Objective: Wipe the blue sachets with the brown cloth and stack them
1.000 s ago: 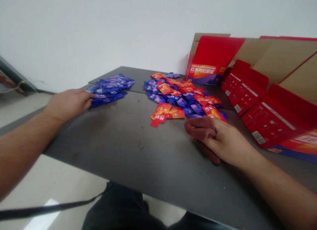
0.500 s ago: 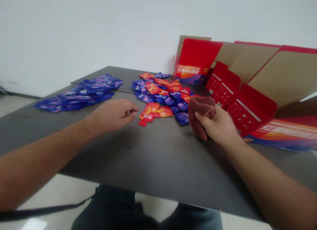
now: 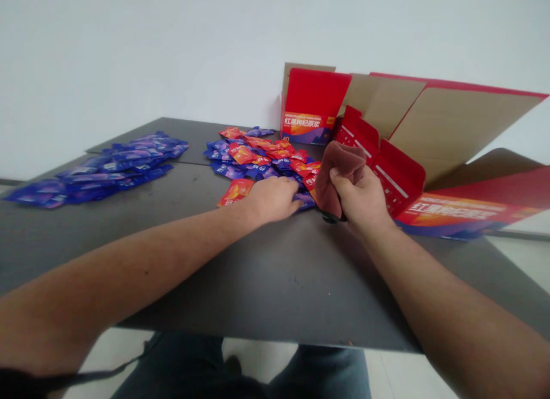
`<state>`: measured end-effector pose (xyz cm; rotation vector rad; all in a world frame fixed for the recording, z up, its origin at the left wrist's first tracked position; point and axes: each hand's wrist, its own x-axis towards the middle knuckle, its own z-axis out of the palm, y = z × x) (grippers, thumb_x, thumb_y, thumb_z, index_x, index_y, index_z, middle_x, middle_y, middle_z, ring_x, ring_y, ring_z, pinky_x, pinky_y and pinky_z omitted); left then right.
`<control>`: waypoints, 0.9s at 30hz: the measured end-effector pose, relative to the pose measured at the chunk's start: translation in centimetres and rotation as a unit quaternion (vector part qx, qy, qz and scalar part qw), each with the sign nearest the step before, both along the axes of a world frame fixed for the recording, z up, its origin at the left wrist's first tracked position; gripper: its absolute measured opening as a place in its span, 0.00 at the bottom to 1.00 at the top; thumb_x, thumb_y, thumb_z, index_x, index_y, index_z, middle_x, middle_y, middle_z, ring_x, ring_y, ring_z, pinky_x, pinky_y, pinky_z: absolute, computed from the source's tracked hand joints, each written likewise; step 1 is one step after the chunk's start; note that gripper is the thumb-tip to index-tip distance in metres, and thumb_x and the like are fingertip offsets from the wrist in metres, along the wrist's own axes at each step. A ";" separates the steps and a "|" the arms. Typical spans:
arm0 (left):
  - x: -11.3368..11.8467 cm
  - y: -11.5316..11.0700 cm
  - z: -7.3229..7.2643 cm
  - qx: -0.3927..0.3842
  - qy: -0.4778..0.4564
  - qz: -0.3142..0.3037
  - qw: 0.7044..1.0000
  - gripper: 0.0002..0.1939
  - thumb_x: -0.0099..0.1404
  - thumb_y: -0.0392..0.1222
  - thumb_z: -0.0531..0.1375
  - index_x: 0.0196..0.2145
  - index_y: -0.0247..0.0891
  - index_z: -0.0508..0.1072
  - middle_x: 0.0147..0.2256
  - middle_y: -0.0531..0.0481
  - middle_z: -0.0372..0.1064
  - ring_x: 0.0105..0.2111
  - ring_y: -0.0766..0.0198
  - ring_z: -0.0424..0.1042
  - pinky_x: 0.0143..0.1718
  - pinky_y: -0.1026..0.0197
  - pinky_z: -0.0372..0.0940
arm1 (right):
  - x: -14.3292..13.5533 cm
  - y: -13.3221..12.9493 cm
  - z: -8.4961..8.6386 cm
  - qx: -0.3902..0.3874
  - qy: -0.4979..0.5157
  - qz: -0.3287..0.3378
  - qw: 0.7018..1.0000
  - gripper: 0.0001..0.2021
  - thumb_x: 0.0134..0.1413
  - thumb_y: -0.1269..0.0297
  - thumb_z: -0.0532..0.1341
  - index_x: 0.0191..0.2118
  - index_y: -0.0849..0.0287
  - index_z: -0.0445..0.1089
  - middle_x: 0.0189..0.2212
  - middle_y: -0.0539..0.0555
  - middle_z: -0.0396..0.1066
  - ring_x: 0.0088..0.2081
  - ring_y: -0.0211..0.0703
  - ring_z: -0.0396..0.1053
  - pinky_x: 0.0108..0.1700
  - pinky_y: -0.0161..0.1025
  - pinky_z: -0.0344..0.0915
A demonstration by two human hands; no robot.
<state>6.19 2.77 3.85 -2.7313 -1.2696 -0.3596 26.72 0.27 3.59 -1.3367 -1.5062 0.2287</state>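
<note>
My left hand (image 3: 275, 199) is at the front edge of a mixed pile of red-orange and blue-purple sachets (image 3: 268, 158). Its thumb and fingers close around a blue-purple sachet (image 3: 306, 200) on the table; the fingertips are partly hidden. A red-orange sachet (image 3: 237, 191) lies partly behind this hand. Close by on the right, my right hand (image 3: 365, 195) is closed on a bunched reddish-brown cloth (image 3: 333, 184), thumb pressed on its front. Something small and black shows at the cloth's lower end, its kind unclear.
A heap of blue-purple sachets (image 3: 116, 164) lies on the grey table (image 3: 258, 290) at left. An upright red printed box (image 3: 310, 106) stands at the back, near the wall. At right, a large open carton (image 3: 468, 212) has raised brown and red flaps.
My left hand has moved right, from beside the red-orange sachets to the blue-purple sachet near the cloth. My right hand still grips the cloth. The view has shifted to the right.
</note>
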 end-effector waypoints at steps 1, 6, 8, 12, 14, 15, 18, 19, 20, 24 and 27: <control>0.7 0.0 -0.2 -0.004 0.003 0.008 1.000 0.23 0.71 0.56 0.52 0.48 0.35 0.75 0.46 0.36 0.75 0.45 0.45 0.76 0.43 0.49 0.69 | 0.1 0.1 0.0 0.002 -0.005 -0.002 1.000 0.20 0.62 0.51 0.59 0.54 0.58 0.69 0.48 0.60 0.77 0.50 0.55 0.75 0.50 0.51 0.72; 2.4 -0.6 -0.8 -0.017 0.011 0.042 0.999 0.29 0.67 0.61 0.55 0.53 0.34 0.72 0.49 0.33 0.72 0.44 0.42 0.76 0.40 0.48 0.70 | 0.5 0.2 0.0 0.012 0.001 0.008 1.000 0.21 0.62 0.51 0.59 0.54 0.59 0.69 0.48 0.60 0.77 0.50 0.56 0.75 0.51 0.52 0.72; 2.6 -1.0 -0.8 -0.021 0.014 0.051 0.998 0.29 0.67 0.60 0.55 0.53 0.34 0.71 0.49 0.33 0.72 0.44 0.41 0.76 0.38 0.47 0.70 | 0.6 0.3 0.0 0.017 0.009 0.013 1.000 0.21 0.61 0.51 0.60 0.54 0.58 0.70 0.48 0.60 0.77 0.50 0.56 0.75 0.51 0.52 0.72; 1.7 -2.6 -0.3 -0.032 0.029 0.069 0.997 0.29 0.63 0.59 0.57 0.51 0.32 0.71 0.44 0.32 0.73 0.42 0.39 0.76 0.37 0.46 0.70 | 0.6 0.3 0.0 0.021 0.040 0.029 0.999 0.20 0.59 0.50 0.62 0.51 0.58 0.71 0.46 0.58 0.77 0.48 0.56 0.75 0.51 0.53 0.72; 0.6 -3.9 0.0 -0.044 0.049 0.069 0.995 0.29 0.63 0.59 0.57 0.51 0.33 0.71 0.43 0.32 0.73 0.41 0.38 0.76 0.36 0.46 0.70 | 0.5 0.2 0.0 0.020 0.051 0.038 0.998 0.20 0.58 0.50 0.63 0.49 0.58 0.72 0.44 0.57 0.78 0.47 0.56 0.76 0.51 0.54 0.72; -0.1 -4.6 0.3 -0.053 0.058 0.071 0.994 0.29 0.62 0.59 0.57 0.52 0.33 0.71 0.43 0.32 0.73 0.41 0.37 0.76 0.36 0.45 0.70 | 0.4 0.2 0.0 0.018 0.054 0.043 0.997 0.19 0.58 0.50 0.64 0.49 0.57 0.72 0.44 0.57 0.78 0.46 0.56 0.76 0.51 0.53 0.72; -2.4 -6.2 0.8 -0.098 0.083 0.070 0.989 0.32 0.59 0.63 0.59 0.51 0.35 0.71 0.45 0.31 0.73 0.41 0.37 0.76 0.36 0.45 0.69 | -0.2 -0.3 0.0 0.007 0.056 0.059 0.997 0.18 0.57 0.51 0.65 0.48 0.57 0.73 0.43 0.56 0.78 0.46 0.55 0.76 0.50 0.53 0.72; -3.2 -6.6 0.9 -0.115 0.088 0.071 0.987 0.34 0.58 0.65 0.60 0.52 0.36 0.71 0.46 0.31 0.72 0.41 0.36 0.76 0.36 0.45 0.69 | -0.4 -0.5 0.0 0.002 0.057 0.065 0.996 0.18 0.57 0.51 0.65 0.48 0.57 0.73 0.43 0.56 0.79 0.46 0.54 0.76 0.50 0.52 0.72; -3.8 -6.7 1.0 -0.132 0.087 0.073 0.985 0.37 0.55 0.68 0.61 0.52 0.36 0.70 0.47 0.31 0.72 0.42 0.36 0.75 0.37 0.45 0.68 | -0.7 -0.7 -0.1 -0.004 0.057 0.072 0.996 0.18 0.57 0.51 0.65 0.48 0.57 0.73 0.43 0.56 0.79 0.46 0.54 0.76 0.50 0.52 0.72; -5.3 -6.2 0.5 -0.173 0.053 0.076 0.981 0.39 0.53 0.72 0.61 0.51 0.40 0.71 0.47 0.35 0.74 0.44 0.39 0.75 0.37 0.50 0.66 | -1.7 -1.5 -0.1 -0.029 0.051 0.096 0.994 0.17 0.58 0.53 0.65 0.48 0.57 0.73 0.44 0.56 0.79 0.45 0.53 0.76 0.49 0.52 0.72; -5.6 -5.2 -0.2 -0.196 0.017 0.074 0.978 0.33 0.54 0.67 0.62 0.49 0.41 0.72 0.43 0.38 0.76 0.40 0.44 0.76 0.34 0.53 0.63 | -2.2 -1.7 -0.1 -0.049 0.058 0.107 0.991 0.16 0.58 0.55 0.65 0.47 0.58 0.73 0.42 0.56 0.79 0.43 0.52 0.77 0.47 0.51 0.73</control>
